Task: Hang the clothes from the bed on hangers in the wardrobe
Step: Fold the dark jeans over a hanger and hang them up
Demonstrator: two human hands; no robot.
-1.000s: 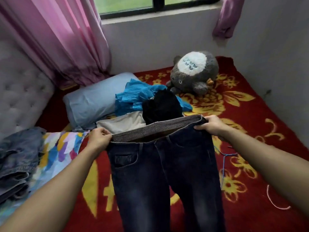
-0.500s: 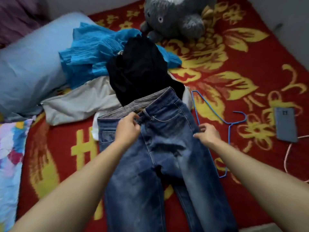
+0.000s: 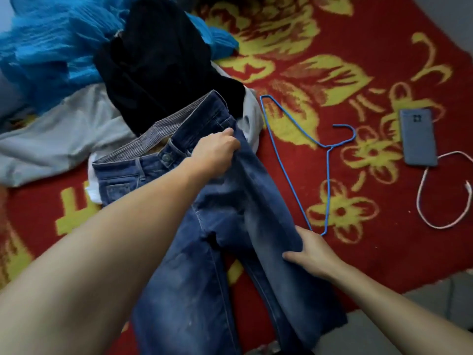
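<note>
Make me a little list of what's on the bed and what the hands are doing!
jeans: spread flat on the red blanket
left hand: gripping the jeans near the waistband
right hand: gripping the jeans' right edge
hanger: blue, lying beside the jeans, untouched
clothes pile: black, blue, grey pieces
phone: with a white cable

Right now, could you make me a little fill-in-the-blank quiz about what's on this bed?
1. Both hands, left hand and right hand, grip the blue ____.
2. The wire hanger is coloured ____.
3. A white cable runs from the ____.
4. The black garment lies partly over a bright ____ one.

Missing words: jeans; blue; phone; blue
</note>
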